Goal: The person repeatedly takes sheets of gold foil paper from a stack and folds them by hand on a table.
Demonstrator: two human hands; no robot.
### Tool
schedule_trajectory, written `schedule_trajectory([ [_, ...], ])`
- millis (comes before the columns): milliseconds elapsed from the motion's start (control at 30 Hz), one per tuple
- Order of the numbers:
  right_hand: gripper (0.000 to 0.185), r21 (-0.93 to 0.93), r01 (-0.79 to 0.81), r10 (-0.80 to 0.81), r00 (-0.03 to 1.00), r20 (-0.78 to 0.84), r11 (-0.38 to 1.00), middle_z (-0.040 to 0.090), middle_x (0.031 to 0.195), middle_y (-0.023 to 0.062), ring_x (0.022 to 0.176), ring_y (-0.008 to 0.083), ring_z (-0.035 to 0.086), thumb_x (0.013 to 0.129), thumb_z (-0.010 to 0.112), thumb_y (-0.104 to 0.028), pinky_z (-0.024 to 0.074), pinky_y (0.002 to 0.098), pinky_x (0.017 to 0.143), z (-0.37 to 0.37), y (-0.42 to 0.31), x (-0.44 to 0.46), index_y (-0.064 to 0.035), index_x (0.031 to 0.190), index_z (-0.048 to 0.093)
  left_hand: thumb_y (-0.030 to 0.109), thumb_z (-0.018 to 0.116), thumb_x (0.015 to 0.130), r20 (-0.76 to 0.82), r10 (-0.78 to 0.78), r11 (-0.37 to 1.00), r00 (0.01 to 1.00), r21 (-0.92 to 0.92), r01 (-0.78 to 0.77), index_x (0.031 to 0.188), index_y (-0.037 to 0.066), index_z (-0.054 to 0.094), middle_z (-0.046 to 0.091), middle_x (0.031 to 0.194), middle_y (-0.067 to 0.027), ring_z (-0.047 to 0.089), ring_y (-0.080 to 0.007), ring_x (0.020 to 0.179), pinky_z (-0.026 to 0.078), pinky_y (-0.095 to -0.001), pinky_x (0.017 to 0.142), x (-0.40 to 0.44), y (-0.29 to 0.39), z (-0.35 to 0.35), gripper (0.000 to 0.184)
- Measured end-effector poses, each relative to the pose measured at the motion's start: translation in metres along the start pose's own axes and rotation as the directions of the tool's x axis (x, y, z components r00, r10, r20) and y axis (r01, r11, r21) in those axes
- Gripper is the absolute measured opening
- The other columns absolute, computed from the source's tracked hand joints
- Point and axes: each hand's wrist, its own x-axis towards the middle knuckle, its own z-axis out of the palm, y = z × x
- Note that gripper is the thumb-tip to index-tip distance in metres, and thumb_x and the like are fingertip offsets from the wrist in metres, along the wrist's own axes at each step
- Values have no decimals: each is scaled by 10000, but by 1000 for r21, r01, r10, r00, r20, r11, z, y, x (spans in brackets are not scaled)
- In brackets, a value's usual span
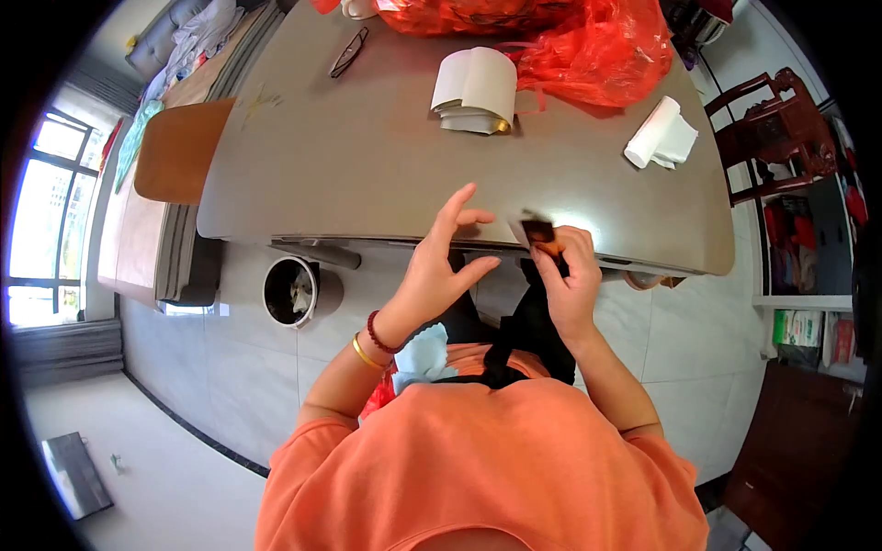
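Observation:
My right hand (571,280) pinches a small dark piece (537,230) between thumb and fingers, close to the table's front edge. A pale, blurred strip shows beside the dark piece; its kind is not clear. My left hand (439,266) is open and holds nothing, its fingers spread toward the small piece but apart from it. Beyond the hands, a stack of curled white paper (473,83) rests on the grey-brown table (312,156). A smaller white paper roll (652,133), partly unrolled, lies to its right.
Red plastic bags (597,50) cover the table's far side, and glasses (348,52) lie at far left. A bin (291,292) stands on the floor at left. A brown chair (184,151) is at the left edge, a carved wooden chair (772,133) at right. Light blue cloth (424,354) lies near my lap.

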Motion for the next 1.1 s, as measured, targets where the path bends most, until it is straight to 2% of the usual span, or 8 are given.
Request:
schedule_trajectory([
  [133,187,694,-408,397,898,188,593,643,1001,32,951,117,593,928,666,-76,466,247,831,15,-15,-11,2,1092,624,21,689,872,104,-197,936,975,-275,219,1423,32,412,621,1141,-80,589,-130,1044,463,-267,928,21,17,15,616],
  [200,211,721,-388,365,909,199,574,639,1028,27,946,89,582,935,655,-75,465,244,823,22,-14,-16,10,1124,619,27,668,893,164,-246,917,955,-280,284,1390,21,450,635,1090,-68,593,-104,993,475,-248,883,30,9,20,543],
  [333,206,89,-128,116,985,128,988,654,990,106,916,254,610,841,699,-64,485,337,800,-8,-14,-12,-1,1030,650,81,656,905,289,-182,981,940,-18,195,1323,13,521,658,1105,-104,618,-139,909,496,-283,833,49,-10,8,445],
  [467,293,-355,508,-477,861,177,785,641,1099,99,1037,279,601,764,704,-70,484,421,884,-34,-2,9,-40,1052,659,125,631,868,512,65,939,856,260,-226,1316,62,535,659,1045,-199,630,-357,906,499,-414,848,76,2,-14,462],
  [567,359,-407,663,-536,748,391,629,626,1151,88,1094,271,587,755,699,-68,464,440,932,-25,-2,28,-38,1108,640,126,609,875,628,147,853,764,310,-419,1248,56,557,663,979,-197,622,-370,890,483,-463,824,97,-12,-8,383],
  [667,391,-415,582,-425,805,413,699,622,1166,83,1097,263,582,764,693,-75,454,444,946,-18,12,31,-33,1145,620,132,621,854,571,91,770,816,479,-421,1219,69,570,658,975,-168,621,-346,896,486,-461,824,100,-4,-9,375],
  [767,369,-432,550,-422,832,361,715,631,1132,78,1045,258,593,754,689,-63,471,430,908,-11,9,31,-29,1118,634,109,623,825,434,375,489,820,659,-572,1163,65,603,646,1002,-130,620,-323,912,498,-434,819,86,-14,-6,342],
  [1100,154,-141,440,-365,854,370,887,638,930,47,891,255,567,736,715,-52,480,367,794,-20,29,48,-54,887,686,41,592,775,250,452,593,856,633,-498,1183,-2,634,612,1202,-118,578,-293,1115,497,-400,965,5,-24,9,412],
])
